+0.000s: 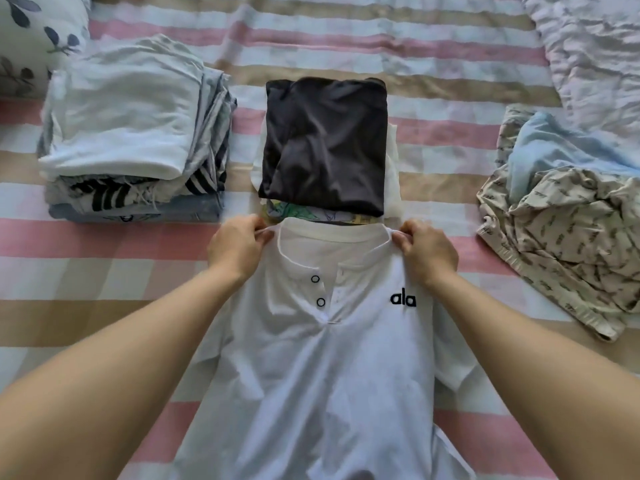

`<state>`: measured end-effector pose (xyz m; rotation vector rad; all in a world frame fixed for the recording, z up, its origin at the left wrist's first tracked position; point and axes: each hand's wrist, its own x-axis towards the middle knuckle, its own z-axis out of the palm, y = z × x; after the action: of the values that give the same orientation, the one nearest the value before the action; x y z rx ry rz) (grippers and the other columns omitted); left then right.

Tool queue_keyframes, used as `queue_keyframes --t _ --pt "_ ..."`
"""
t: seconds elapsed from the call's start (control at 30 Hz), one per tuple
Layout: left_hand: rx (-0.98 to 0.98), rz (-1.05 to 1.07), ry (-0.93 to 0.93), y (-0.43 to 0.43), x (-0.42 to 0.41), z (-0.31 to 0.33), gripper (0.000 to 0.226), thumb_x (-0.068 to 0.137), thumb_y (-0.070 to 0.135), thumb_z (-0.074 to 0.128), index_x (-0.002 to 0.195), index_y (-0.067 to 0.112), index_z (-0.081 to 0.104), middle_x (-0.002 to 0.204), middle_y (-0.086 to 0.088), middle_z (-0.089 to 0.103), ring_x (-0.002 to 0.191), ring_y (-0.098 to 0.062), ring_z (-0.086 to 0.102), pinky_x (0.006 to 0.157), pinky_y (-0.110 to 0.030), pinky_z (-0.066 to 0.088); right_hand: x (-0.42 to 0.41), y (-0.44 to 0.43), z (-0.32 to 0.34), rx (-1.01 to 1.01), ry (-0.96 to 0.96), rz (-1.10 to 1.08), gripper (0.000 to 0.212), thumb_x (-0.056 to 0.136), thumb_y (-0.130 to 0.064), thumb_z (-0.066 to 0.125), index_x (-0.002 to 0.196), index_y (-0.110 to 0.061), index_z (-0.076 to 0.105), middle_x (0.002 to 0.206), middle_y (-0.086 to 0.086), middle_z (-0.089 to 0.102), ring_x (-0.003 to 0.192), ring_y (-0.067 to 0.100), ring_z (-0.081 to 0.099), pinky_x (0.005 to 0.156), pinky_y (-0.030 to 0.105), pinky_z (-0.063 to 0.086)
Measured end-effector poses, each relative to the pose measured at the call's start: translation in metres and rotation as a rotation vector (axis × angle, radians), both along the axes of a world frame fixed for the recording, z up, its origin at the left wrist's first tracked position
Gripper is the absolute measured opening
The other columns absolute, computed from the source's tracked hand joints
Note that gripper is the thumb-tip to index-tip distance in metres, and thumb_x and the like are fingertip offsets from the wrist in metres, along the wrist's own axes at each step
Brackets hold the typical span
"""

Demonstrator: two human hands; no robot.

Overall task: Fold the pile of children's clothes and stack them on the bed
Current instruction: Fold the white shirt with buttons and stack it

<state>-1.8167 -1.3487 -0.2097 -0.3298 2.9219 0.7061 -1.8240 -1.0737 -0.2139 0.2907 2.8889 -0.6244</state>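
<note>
Bed sheet [450, 140] carries our white shirt [322, 375], laid front-up just below the black-topped stack [323, 143].
Left hand [237, 245] and right hand [427, 249] pinch its shoulders beside the collar; we judge uneven pulling could skew it or knock that stack.

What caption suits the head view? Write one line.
Left hand and right hand pinch the white shirt by its shoulders on the striped bed.
</note>
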Motion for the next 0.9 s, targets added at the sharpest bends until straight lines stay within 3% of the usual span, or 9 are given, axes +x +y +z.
queue_keyframes --t 0.07,0.13,0.23,0.33,0.43,0.6,0.73,0.83,0.9 --pt "-0.025 0.012 0.019 0.002 0.002 -0.004 0.019 0.090 0.027 0.057 0.098 0.011 0.062 0.104 -0.012 0.061 0.098 -0.031 0.052 0.074 -0.038 0.041 0.002 -0.003 -0.004 0.022 0.048 -0.013 0.019 0.091 -0.029 0.054 0.098 -0.013 0.061 0.107 0.013 0.058 0.100 0.032 0.051 0.071 0.036 0.039" --pt "-0.078 -0.008 0.227 0.005 0.013 0.000 0.020 0.086 0.015 0.056 0.105 0.009 0.059 0.108 -0.014 0.055 0.102 -0.032 0.045 0.083 -0.041 0.037 0.010 -0.006 0.002 0.029 0.251 -0.015 0.017 0.087 -0.017 0.058 0.102 -0.011 0.062 0.105 0.015 0.057 0.102 0.034 0.048 0.077 0.041 0.043" --pt "-0.016 -0.386 0.485 0.011 0.032 0.013 0.023 0.081 0.014 0.055 0.099 0.006 0.065 0.093 -0.014 0.057 0.089 -0.030 0.048 0.077 -0.039 0.040 0.031 -0.018 0.015 0.004 0.552 0.273 0.013 0.085 -0.013 0.062 0.096 -0.011 0.067 0.091 0.013 0.062 0.086 0.033 0.058 0.066 0.037 0.046" --pt "-0.131 -0.731 0.302 0.018 0.038 0.014 0.020 0.073 0.021 0.074 0.087 0.008 0.070 0.077 -0.012 0.059 0.074 -0.031 0.058 0.062 -0.040 0.048 0.040 -0.038 0.011 0.086 0.088 0.522 0.027 0.092 -0.034 0.052 0.113 -0.019 0.059 0.103 0.006 0.065 0.095 0.030 0.061 0.068 0.035 0.045" --pt "-0.191 -0.672 0.162 0.026 0.026 0.011 0.019 0.081 0.027 0.068 0.080 0.008 0.067 0.082 -0.012 0.061 0.083 -0.030 0.059 0.070 -0.040 0.045 0.032 -0.045 0.005 0.108 -0.108 0.454 0.027 0.093 -0.039 0.046 0.104 -0.016 0.051 0.105 0.007 0.065 0.096 0.030 0.058 0.068 0.033 0.037" --pt "-0.089 -0.479 0.186 0.046 0.014 0.006 0.025 0.085 0.035 0.060 0.084 0.009 0.065 0.088 -0.009 0.060 0.091 -0.029 0.053 0.062 -0.033 0.031 0.022 -0.055 0.010 -0.101 -0.009 0.349 0.019 0.091 -0.038 0.051 0.096 -0.019 0.053 0.097 0.003 0.066 0.090 0.027 0.057 0.064 0.032 0.033" --pt "-0.218 -0.382 0.051 0.062 0.013 0.001 0.025 0.085 0.034 0.058 0.103 0.017 0.058 0.110 -0.003 0.055 0.111 -0.025 0.043 0.079 -0.035 0.030 0.026 -0.066 0.006 -0.098 -0.067 0.332 0.020 0.090 -0.028 0.052 0.107 -0.019 0.054 0.104 0.005 0.065 0.098 0.027 0.056 0.068 0.033 0.039" --pt "-0.180 -0.288 0.169 0.068 0.025 0.010 0.032 0.080 0.023 0.064 0.110 0.016 0.058 0.115 -0.005 0.053 0.113 -0.028 0.041 0.086 -0.037 0.027 0.041 -0.058 0.012 -0.206 0.082 0.243 0.032 0.088 -0.020 0.057 0.120 -0.016 0.054 0.097 0.005 0.062 0.096 0.025 0.056 0.076 0.033 0.043" --pt "-0.032 -0.328 0.312 0.078 0.035 0.020 0.028 0.075 0.011 0.069 0.102 0.011 0.064 0.105 -0.008 0.058 0.103 -0.034 0.049 0.084 -0.040 0.034 0.060 -0.039 0.018 -0.267 0.275 0.076 0.025 0.087 -0.014 0.058 0.112 -0.012 0.060 0.088 0.004 0.060 0.090 0.025 0.054 0.076 0.028 0.038"
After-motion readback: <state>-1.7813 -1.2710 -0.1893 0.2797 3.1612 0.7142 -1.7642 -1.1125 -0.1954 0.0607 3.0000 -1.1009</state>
